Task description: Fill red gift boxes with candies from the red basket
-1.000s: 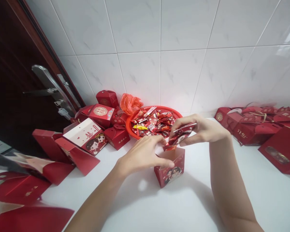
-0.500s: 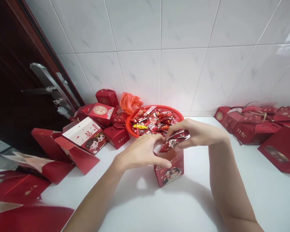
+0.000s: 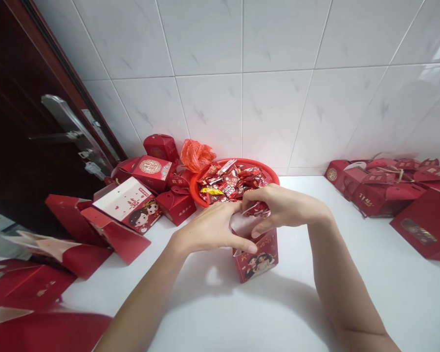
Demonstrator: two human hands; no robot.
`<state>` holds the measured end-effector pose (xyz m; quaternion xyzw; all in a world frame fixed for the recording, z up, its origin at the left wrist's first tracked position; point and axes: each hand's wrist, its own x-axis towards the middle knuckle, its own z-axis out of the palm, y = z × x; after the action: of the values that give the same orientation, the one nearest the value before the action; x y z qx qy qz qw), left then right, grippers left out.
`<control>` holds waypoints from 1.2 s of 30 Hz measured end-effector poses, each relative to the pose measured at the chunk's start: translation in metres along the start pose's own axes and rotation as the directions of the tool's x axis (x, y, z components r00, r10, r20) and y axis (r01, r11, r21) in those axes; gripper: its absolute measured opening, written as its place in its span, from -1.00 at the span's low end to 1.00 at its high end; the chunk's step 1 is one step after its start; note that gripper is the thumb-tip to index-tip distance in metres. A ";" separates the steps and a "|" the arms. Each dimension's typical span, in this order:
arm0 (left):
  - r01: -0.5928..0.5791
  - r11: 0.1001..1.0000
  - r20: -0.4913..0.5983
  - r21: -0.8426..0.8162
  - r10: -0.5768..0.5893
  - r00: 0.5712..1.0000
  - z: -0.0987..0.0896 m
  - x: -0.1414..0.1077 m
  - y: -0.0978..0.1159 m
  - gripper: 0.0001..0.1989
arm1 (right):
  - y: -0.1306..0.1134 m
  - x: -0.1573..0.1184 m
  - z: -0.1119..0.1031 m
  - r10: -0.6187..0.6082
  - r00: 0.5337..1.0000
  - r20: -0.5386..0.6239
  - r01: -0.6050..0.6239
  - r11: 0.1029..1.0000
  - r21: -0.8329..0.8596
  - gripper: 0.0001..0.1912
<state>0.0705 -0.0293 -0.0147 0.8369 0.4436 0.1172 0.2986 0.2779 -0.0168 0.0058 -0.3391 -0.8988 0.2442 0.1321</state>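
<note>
A small red box (image 3: 258, 259) with a printed couple on its front stands upright on the white table, its top open. My left hand (image 3: 214, 227) grips the box's rim from the left, thumb along the front edge. Over the opening, my right hand (image 3: 275, 210) holds wrapped candies (image 3: 257, 210), partly hidden by its fingers. Just behind the box is a red basket (image 3: 273, 175) full of wrapped candies, one of them yellow. The inside of the box is mostly hidden by my hands.
Red gift boxes (image 3: 178, 205) crowd the left side, some with raised flaps. More red boxes (image 3: 385, 198) lie at the right by the tiled wall. An orange-red plastic bag (image 3: 197, 155) sits behind the basket. A dark door (image 3: 18, 112) with a metal handle is at the left.
My right hand has moved left and down with the candies, closer into the box opening. My left hand remains at the box, which stands in about the same place.
</note>
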 end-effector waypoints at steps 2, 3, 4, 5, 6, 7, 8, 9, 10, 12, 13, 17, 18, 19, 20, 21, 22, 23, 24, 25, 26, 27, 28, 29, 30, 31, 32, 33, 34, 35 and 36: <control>0.013 1.000 0.000 -0.008 -0.013 1.000 0.000 0.000 -0.001 -0.42 | 0.001 -0.003 0.000 -0.042 0.998 -0.046 0.045 0.997 0.069 -0.64; 0.017 1.000 -0.002 -0.016 -0.017 1.000 0.000 0.000 -0.001 -0.41 | 0.001 -0.004 -0.001 -0.074 0.995 -0.073 0.082 0.991 0.108 -0.66; 0.013 1.000 -0.002 -0.026 -0.013 1.000 0.000 0.000 -0.001 -0.41 | 0.001 -0.005 0.000 -0.109 0.989 -0.096 0.122 0.982 0.143 -0.69; 0.003 0.999 0.000 -0.038 -0.003 1.000 0.000 0.000 -0.002 -0.41 | 0.001 -0.005 0.000 -0.140 0.984 -0.109 0.157 0.973 0.171 -0.73; -0.010 0.999 0.004 -0.048 0.010 1.000 0.000 0.000 -0.002 -0.41 | 0.001 -0.005 0.000 -0.163 0.981 -0.107 0.181 0.966 0.186 -0.78; -0.020 0.998 0.008 -0.053 0.020 1.000 0.001 0.000 -0.002 -0.42 | 0.000 -0.005 0.001 -0.176 0.980 -0.091 0.190 0.964 0.187 -0.82; -0.022 0.999 0.009 -0.050 0.023 1.000 0.001 0.000 -0.002 -0.44 | -0.001 -0.004 0.001 -0.177 0.982 -0.067 0.187 0.967 0.174 -0.84; -0.015 0.999 0.008 -0.040 0.016 1.000 0.000 0.001 -0.002 -0.45 | -0.001 -0.003 0.001 -0.171 0.985 -0.039 0.175 0.973 0.151 -0.84; -0.003 1.000 0.005 -0.025 0.003 1.000 0.000 0.001 -0.003 -0.46 | -0.001 -0.002 0.002 -0.161 0.987 -0.012 0.161 0.979 0.124 -0.84; 0.018 1.000 0.003 0.000 -0.018 1.000 0.000 0.001 -0.003 -0.46 | -0.001 0.000 0.002 -0.141 0.989 0.046 0.136 0.987 0.088 -0.82; 0.022 1.000 0.007 0.004 -0.022 1.000 0.000 0.001 -0.003 -0.47 | -0.001 0.001 0.002 -0.130 0.989 0.072 0.124 0.989 0.084 -0.79; 0.012 1.000 0.026 -0.020 -0.012 1.000 -0.001 0.002 -0.003 -0.48 | -0.001 0.002 0.001 -0.076 0.990 0.123 0.065 0.994 0.086 -0.66; 0.008 1.000 0.031 -0.020 -0.007 1.000 -0.001 0.002 -0.003 -0.47 | -0.001 0.002 0.001 -0.064 0.990 0.122 0.055 0.995 0.081 -0.63; 0.004 1.000 0.033 -0.016 -0.003 0.999 -0.002 0.003 -0.003 -0.46 | -0.001 0.002 0.001 -0.056 0.991 0.120 0.048 0.996 0.074 -0.62; 0.001 1.000 0.032 -0.010 -0.001 0.999 -0.002 0.003 -0.003 -0.45 | 0.000 0.001 0.001 -0.052 0.992 0.116 0.045 0.997 0.066 -0.62; -0.001 1.000 0.030 -0.006 0.001 1.000 -0.002 0.003 -0.003 -0.44 | 0.000 0.001 0.001 -0.051 0.992 0.112 0.045 0.997 0.058 -0.63; -0.002 1.000 0.027 -0.003 0.002 1.000 -0.002 0.003 -0.003 -0.43 | 0.001 0.001 0.000 -0.052 0.993 0.108 0.047 0.998 0.051 -0.66; 0.000 1.000 0.024 0.000 0.000 1.000 -0.002 0.003 -0.003 -0.42 | 0.001 0.000 0.000 -0.053 0.992 0.111 0.049 0.998 0.043 -0.70; 0.007 1.000 0.023 0.004 -0.007 1.000 -0.002 0.003 -0.003 -0.41 | 0.002 0.000 0.000 -0.055 0.991 0.119 0.051 0.998 0.039 -0.74; 0.017 1.000 0.023 0.009 -0.017 1.000 -0.002 0.003 -0.004 -0.41 | 0.002 -0.001 0.000 -0.055 0.990 0.128 0.051 0.998 0.039 -0.78; 0.026 1.000 0.024 0.013 -0.026 0.999 -0.002 0.003 -0.004 -0.41 | 0.002 -0.001 0.000 -0.054 0.989 0.137 0.049 0.998 0.040 -0.82; 0.031 0.999 0.025 0.014 -0.031 0.999 -0.002 0.003 -0.004 -0.40 | 0.001 -0.002 0.000 -0.052 0.988 0.144 0.046 0.998 0.040 -0.85; 0.030 1.000 0.027 0.009 -0.030 0.999 -0.001 0.003 -0.004 -0.39 | 0.001 -0.002 0.000 -0.047 0.988 0.150 0.042 0.998 0.039 -0.88; 0.024 1.000 0.029 0.000 -0.024 0.999 -0.001 0.003 -0.005 -0.38 | 0.000 -0.003 0.000 -0.042 0.987 0.156 0.037 0.999 0.036 -0.90; 0.013 1.000 0.032 -0.012 -0.012 0.999 -0.001 0.003 -0.005 -0.37 | 0.000 -0.003 0.001 -0.035 0.985 0.167 0.031 0.999 0.030 -0.90; 0.001 1.000 0.036 -0.023 0.000 0.999 0.000 0.003 -0.005 -0.36 | -0.001 -0.004 0.001 -0.028 0.983 0.181 0.024 0.999 0.022 -0.88; -0.007 0.999 0.040 -0.033 0.009 0.999 0.000 0.003 -0.005 -0.36 | -0.001 -0.004 0.001 -0.020 0.980 0.199 0.018 1.000 0.012 -0.86; -0.009 0.999 0.042 -0.041 0.011 0.999 0.000 0.003 -0.005 -0.36 | -0.002 -0.005 0.002 -0.010 0.977 0.215 0.010 1.000 0.001 -0.83; -0.007 0.999 0.045 -0.046 0.009 0.999 0.001 0.003 -0.005 -0.36 | -0.002 -0.005 0.002 -0.002 0.974 0.227 0.005 1.000 -0.012 -0.81; -0.003 0.999 0.045 -0.050 0.005 0.999 0.001 0.003 -0.005 -0.36 | -0.003 -0.005 0.002 0.003 0.972 0.237 0.003 1.000 -0.022 -0.81; 0.002 0.999 0.046 -0.053 0.000 0.999 0.002 0.004 -0.005 -0.35 | -0.003 -0.005 0.002 0.002 0.969 0.245 0.005 1.000 -0.026 -0.80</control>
<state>0.0697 -0.0248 -0.0195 0.8309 0.4338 0.1094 0.3309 0.2796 -0.0228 0.0054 -0.3074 -0.9117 0.2722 0.0156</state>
